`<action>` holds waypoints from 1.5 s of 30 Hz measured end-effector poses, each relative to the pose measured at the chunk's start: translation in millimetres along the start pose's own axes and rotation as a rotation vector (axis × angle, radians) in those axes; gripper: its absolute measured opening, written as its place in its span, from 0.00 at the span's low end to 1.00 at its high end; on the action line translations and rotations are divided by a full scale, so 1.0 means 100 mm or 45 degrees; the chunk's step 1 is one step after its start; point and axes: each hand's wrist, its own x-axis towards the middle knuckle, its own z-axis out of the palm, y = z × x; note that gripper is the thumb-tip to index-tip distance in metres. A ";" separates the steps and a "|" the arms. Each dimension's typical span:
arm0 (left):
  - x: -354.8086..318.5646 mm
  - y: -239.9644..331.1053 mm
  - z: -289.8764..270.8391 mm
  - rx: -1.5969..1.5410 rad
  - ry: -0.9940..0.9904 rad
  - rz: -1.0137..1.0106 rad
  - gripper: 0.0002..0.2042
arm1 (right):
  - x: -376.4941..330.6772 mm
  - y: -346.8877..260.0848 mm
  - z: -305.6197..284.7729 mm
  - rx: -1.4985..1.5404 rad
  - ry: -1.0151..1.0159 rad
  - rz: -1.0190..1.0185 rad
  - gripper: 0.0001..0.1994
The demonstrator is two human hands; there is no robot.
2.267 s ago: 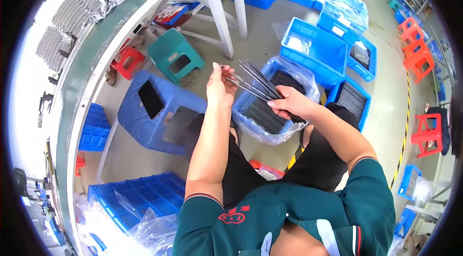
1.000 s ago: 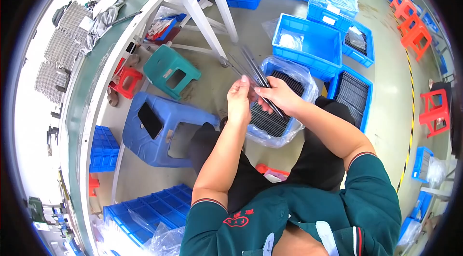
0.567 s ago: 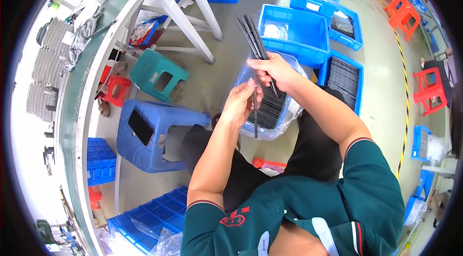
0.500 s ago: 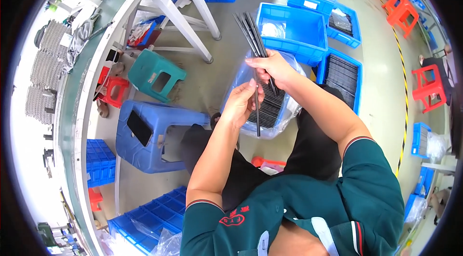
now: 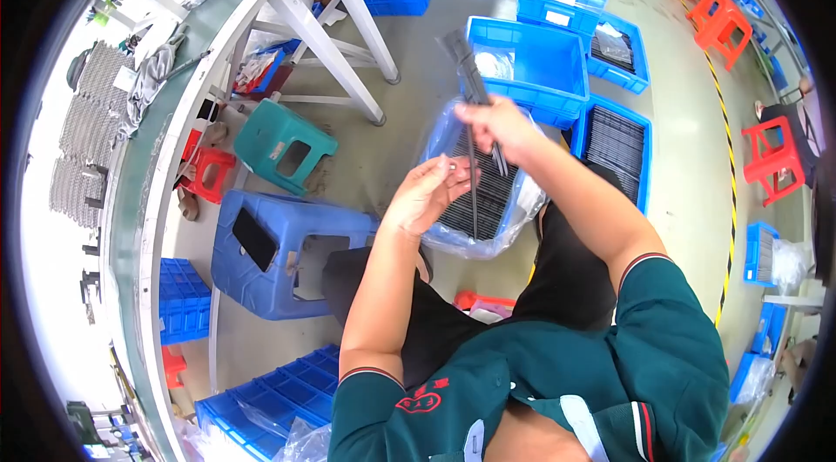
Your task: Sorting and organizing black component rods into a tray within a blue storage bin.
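My right hand is closed around a bundle of thin black rods, tilted and blurred at its upper end. One single black rod points down from below that hand, apart from the bundle. My left hand is beside this rod, its thumb apart from loosely curled fingers. The fingertips are close to the rod; whether they touch it cannot be made out. Below both hands is a bin lined with clear plastic, holding many black rods in rows.
A blue bin stands beyond the lined one, and another bin of rods to its right. At left are a blue stool with a black phone, a green stool and a workbench leg. Red stools stand far right.
The left hand has loosened from the single rod and shifted slightly left and down. The right hand's bundle has swung to a more upright tilt, blurring at the top.
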 end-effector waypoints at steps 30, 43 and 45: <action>0.09 0.22 -0.29 -0.299 0.675 0.557 0.15 | -0.47 0.08 0.29 -0.372 -0.455 0.216 0.09; 0.16 -0.01 -0.03 -0.112 0.521 0.341 0.14 | -0.17 0.15 0.22 -0.323 -0.194 0.043 0.10; 0.12 0.01 -0.05 -0.013 0.379 0.141 0.14 | -0.10 0.09 0.14 -0.130 -0.256 0.043 0.12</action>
